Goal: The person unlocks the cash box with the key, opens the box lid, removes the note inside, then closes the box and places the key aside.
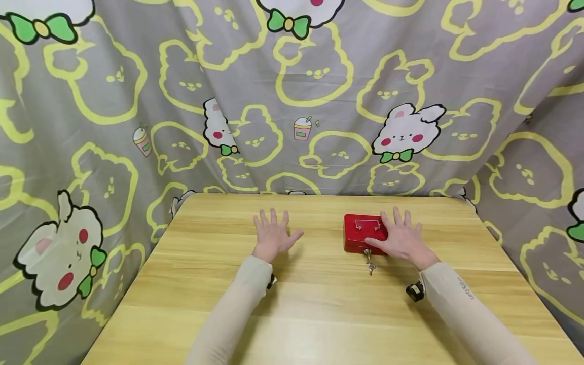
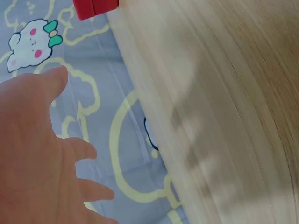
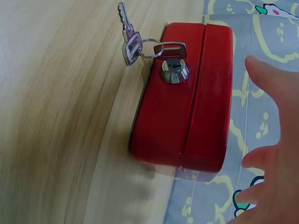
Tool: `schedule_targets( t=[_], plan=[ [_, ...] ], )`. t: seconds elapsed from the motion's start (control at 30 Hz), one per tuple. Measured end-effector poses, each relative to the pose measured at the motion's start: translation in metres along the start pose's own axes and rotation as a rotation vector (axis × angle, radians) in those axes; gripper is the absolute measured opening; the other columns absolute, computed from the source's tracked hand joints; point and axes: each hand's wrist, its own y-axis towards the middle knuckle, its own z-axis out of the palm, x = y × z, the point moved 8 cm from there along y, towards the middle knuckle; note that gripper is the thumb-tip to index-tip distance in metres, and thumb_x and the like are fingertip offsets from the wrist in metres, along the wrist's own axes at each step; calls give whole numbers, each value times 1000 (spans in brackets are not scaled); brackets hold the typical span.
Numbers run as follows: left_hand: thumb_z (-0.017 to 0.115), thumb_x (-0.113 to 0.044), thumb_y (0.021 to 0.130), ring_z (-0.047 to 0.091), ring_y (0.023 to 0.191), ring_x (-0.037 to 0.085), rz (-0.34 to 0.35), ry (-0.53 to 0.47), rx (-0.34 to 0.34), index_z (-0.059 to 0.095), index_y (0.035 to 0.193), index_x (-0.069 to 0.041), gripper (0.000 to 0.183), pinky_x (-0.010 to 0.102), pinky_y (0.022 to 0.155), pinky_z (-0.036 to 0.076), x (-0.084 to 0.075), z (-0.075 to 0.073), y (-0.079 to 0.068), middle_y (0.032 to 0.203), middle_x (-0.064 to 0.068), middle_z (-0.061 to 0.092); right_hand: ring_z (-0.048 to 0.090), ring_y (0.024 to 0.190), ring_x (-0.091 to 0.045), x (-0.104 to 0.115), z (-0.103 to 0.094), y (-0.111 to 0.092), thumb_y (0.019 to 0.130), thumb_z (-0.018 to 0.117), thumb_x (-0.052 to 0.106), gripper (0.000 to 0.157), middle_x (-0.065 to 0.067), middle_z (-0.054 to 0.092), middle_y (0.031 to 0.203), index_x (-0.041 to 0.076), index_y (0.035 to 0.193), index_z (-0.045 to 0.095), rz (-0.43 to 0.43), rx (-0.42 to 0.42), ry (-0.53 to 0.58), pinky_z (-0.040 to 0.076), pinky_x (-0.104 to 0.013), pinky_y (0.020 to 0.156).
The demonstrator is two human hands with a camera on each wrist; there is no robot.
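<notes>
A red metal cash box (image 1: 358, 234) with a wire handle (image 1: 367, 223) on its lid stands closed on the table. One key (image 3: 173, 50) sits in the lock (image 3: 174, 72) on its front, and a second key (image 3: 131, 43) hangs from the same ring. My right hand (image 1: 403, 239) is spread over the right side of the box, fingers apart; the right wrist view shows a gap between them. To the left of the box, my left hand (image 1: 274, 237) hovers above the wood with fingers splayed, holding nothing.
The wooden table (image 1: 310, 304) stretches out under both arms. Behind its far edge hangs a grey curtain (image 1: 255, 101) printed with yellow outlines and white rabbits, which also runs along both sides. A dark wrist camera (image 1: 415, 291) is strapped under the right sleeve.
</notes>
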Motion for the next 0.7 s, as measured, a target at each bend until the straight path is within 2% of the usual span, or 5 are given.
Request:
schedule_targets(
  t=[0.1, 0.17, 0.37, 0.53, 0.7],
  plan=[
    [30, -72, 89, 15, 136, 50, 54, -41, 18, 21, 152, -18, 83, 60, 108, 13, -11, 0, 4, 152, 24, 18, 10, 132, -57, -3, 0, 0, 79, 50, 74, 104, -33, 13, 149, 0, 148, 25, -31, 17, 55, 16, -72, 98],
    [31, -70, 90, 17, 136, 46, 126, -77, 26, 18, 152, -13, 85, 54, 110, 17, -24, 2, 9, 152, 23, 17, 14, 133, -54, -6, 1, 0, 82, 54, 67, 101, -32, 13, 150, -2, 148, 22, -57, 37, 124, 22, -67, 101],
    [37, -60, 95, 13, 141, 32, 360, -329, 126, 7, 150, 0, 87, 39, 113, 17, -73, 16, 22, 155, 20, 7, 14, 137, -46, -15, 2, -2, 88, 64, 45, 92, -28, 12, 152, -5, 148, 16, -116, 70, 305, 19, -60, 106],
    [41, -53, 97, 9, 143, 23, 435, -451, 171, 7, 151, -2, 82, 34, 112, 17, -109, 27, 31, 157, 15, 7, 14, 137, -46, -22, 6, -2, 90, 63, 39, 88, -29, 13, 151, -6, 148, 16, -138, 87, 379, 17, -60, 107],
    [38, -56, 96, 11, 143, 21, 442, -504, 180, 9, 152, -6, 80, 34, 112, 19, -134, 32, 38, 157, 12, 9, 27, 133, -46, -30, 16, -1, 92, 61, 38, 85, -29, 17, 150, -5, 148, 14, -127, 117, 467, 23, -57, 106]
  ],
)
